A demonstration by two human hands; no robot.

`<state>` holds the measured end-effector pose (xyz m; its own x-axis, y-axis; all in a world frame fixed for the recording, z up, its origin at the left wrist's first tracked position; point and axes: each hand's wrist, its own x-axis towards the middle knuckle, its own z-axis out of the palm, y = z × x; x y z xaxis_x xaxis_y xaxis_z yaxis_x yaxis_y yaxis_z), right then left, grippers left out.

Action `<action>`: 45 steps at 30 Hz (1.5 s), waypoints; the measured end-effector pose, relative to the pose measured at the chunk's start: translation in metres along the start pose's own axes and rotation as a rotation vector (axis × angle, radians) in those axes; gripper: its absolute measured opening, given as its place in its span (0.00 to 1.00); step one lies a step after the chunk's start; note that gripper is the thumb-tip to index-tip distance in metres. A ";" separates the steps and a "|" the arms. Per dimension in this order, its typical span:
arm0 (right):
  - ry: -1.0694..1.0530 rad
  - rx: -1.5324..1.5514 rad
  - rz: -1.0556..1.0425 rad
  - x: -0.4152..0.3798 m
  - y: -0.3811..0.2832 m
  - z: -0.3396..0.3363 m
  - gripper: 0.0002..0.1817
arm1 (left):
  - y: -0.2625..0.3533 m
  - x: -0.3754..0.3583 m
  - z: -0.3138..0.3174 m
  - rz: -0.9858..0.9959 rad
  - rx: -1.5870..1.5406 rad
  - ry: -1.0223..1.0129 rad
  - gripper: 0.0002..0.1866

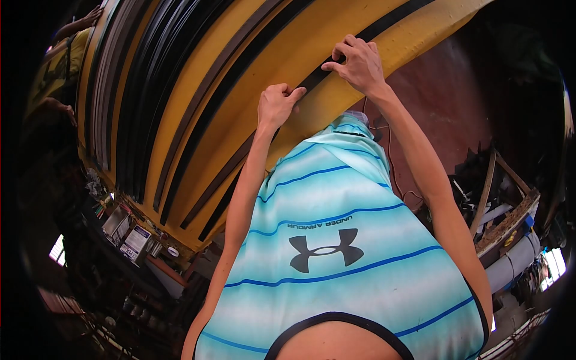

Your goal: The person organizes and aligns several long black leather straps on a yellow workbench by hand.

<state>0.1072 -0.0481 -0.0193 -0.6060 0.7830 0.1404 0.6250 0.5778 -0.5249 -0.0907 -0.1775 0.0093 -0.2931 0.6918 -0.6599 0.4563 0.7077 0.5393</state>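
A long black strip (313,79) lies on the yellow surface (264,60). My left hand (276,107) holds it with curled fingers, the thumb against the strip. Farther up the same strip, my right hand (359,65) has its thumb and bent index finger on either side of it. Past my left hand, dark strips run down toward the lower left. Other black and brown strips (207,90) lie roughly parallel on the yellow surface. My palms hide part of the contact.
At the left edge stands another person (75,57), hands near the yellow surface. Shelves with boxes (135,242) are at lower left. A reddish floor (441,105) with a thin cable (390,147) shows at right, beside a wooden frame (510,222) and a grey roll (515,263).
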 end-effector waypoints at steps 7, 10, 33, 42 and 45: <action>0.005 0.015 0.013 0.000 0.001 0.003 0.20 | 0.000 0.000 -0.001 -0.010 0.004 -0.002 0.22; 0.011 0.020 0.013 0.000 0.001 0.003 0.20 | 0.000 0.000 -0.002 -0.005 -0.004 -0.003 0.22; 0.007 0.022 0.016 -0.001 0.000 0.003 0.21 | -0.001 -0.001 -0.001 -0.010 0.014 0.020 0.22; -0.012 0.050 0.035 0.000 -0.003 0.002 0.20 | -0.004 -0.001 0.000 -0.020 0.005 0.015 0.21; -0.021 0.032 0.049 0.000 -0.006 0.000 0.20 | -0.002 -0.001 0.000 -0.022 0.014 0.017 0.21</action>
<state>0.1033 -0.0519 -0.0163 -0.5855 0.8049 0.0967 0.6382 0.5312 -0.5572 -0.0916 -0.1797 0.0091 -0.3175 0.6789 -0.6620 0.4611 0.7206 0.5178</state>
